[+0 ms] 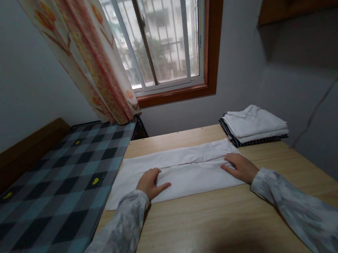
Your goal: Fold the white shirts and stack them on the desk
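Observation:
A white cloth (191, 179) lies flat on the wooden table, folded lengthwise into a long strip. Its two folded-in edges meet along a seam near the middle. My left hand (152, 182) rests on the left part of the cloth, thumb spread away from the fingers. On the right end, my right hand (240, 167) touches the cloth near the seam, its thumb also apart from the fingers. Neither hand grips the fabric visibly. What kind of garment or linen it is, I cannot tell.
A stack of folded white cloths (254, 122), with a dark striped piece (264, 140) beneath, sits at the table's (201, 226) back right. A bed with a checked cover (62, 190) adjoins on the left. A floral curtain (85, 54) hangs beside the window (162, 32).

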`<state>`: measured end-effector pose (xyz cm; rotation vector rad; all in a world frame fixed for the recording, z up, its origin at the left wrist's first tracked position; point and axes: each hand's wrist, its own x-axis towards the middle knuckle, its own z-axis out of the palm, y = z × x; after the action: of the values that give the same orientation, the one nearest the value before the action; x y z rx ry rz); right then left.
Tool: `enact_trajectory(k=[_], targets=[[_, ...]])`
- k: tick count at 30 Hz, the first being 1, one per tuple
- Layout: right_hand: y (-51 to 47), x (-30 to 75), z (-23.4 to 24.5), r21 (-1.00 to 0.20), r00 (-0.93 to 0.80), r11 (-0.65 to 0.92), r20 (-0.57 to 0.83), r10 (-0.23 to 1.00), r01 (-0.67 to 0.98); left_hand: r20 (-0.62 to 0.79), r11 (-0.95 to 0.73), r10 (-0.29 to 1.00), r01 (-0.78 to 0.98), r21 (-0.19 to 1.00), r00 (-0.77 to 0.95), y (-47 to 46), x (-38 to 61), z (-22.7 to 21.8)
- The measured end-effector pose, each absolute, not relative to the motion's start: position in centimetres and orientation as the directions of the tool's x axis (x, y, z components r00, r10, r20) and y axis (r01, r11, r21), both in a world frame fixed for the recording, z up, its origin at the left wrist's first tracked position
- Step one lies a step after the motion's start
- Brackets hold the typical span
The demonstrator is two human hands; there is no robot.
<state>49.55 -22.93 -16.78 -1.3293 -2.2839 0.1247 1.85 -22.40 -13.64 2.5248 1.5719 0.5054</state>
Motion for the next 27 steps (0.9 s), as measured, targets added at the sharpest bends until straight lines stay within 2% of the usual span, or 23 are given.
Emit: enact_trajectory(k=[6, 10, 12, 14, 16, 19, 24, 27], targets=[[-21.0, 48.8, -16.2, -0.219, -0.402, 0.504, 0.380, 0.833, 0.836, 0.242, -0.473, 0.876, 0.841, 0.263, 0.417, -19.8, 2.4, -13.7], [-19.0, 47.4, -15.0, -0.187, -0.274, 0.360, 0.369, 0.888, 0.914, 0.224, -0.447, 0.891, 0.848, 0.284, 0.394, -17.4, 2.8, -12.9], [-18.4, 47.2, -14.3, -0.256, -0.162, 0.249, 0.318, 0.934, 0.934, 0.168, -0.404, 0.915, 0.849, 0.341, 0.367, -16.6, 2.7, -12.3], [-17.9, 47.5, -13.8, -0.388, -0.088, 0.172, 0.225, 0.970, 0.906, 0.080, -0.331, 0.941, 0.845, 0.420, 0.328, -16.3, 2.5, -11.7], [-17.6, 48.4, -13.4, -0.539, -0.088, 0.134, 0.111, 0.990, 0.832, -0.013, -0.283, 0.945, 0.834, 0.473, 0.327, -16.1, 2.1, -11.1], [-17.2, 50.1, -13.3, -0.683, -0.179, 0.103, -0.042, 0.983, 0.723, -0.090, -0.303, 0.919, 0.833, 0.462, 0.384, -16.0, 1.4, -10.5], [-17.2, 52.0, -13.2, -0.703, -0.239, 0.076, -0.135, 0.962, 0.707, -0.182, -0.297, 0.906, 0.881, 0.369, 0.382, -16.3, 0.6, -10.0], [-17.4, 52.3, -13.0, -0.671, -0.296, 0.107, -0.174, 0.939, 0.734, -0.235, -0.264, 0.920, 0.938, 0.225, 0.315, -17.2, 0.3, -9.7]])
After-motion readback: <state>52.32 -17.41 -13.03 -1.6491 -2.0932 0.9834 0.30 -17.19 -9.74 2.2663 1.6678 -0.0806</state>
